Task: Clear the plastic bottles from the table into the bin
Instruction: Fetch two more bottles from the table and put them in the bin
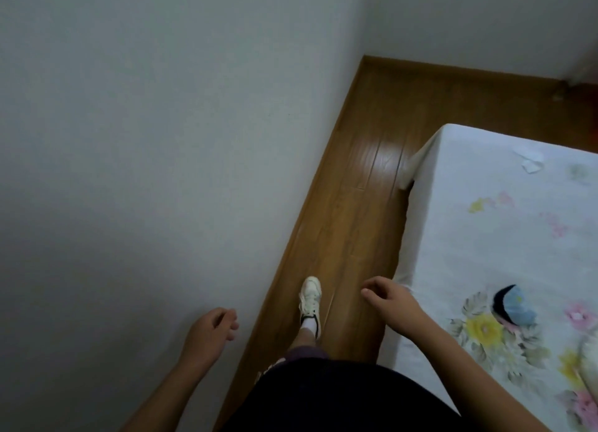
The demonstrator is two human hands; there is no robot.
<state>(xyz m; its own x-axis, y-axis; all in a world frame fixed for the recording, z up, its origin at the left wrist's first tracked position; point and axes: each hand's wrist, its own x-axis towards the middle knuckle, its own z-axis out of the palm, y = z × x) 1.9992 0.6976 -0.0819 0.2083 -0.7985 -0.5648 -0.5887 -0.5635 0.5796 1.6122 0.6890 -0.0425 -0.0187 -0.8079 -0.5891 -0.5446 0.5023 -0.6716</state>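
- Plastic bottles are not shown in the head view, nor is the bin, so their place relative to either hand cannot be told.
- The left hand is held in the air in front of the white wall, with fingers loosely curled and nothing grasped.
- The right hand is held over the wooden floor, just beside the left edge of the table; its fingers are loosely bent and nothing is held.
- The table is covered by a white cloth printed with flowers; a blue and black object is laid on it, to the right of the right hand and apart from it.
- A small white scrap is seen near the table's far edge.
- A white shoe is set on the floor between the two hands.
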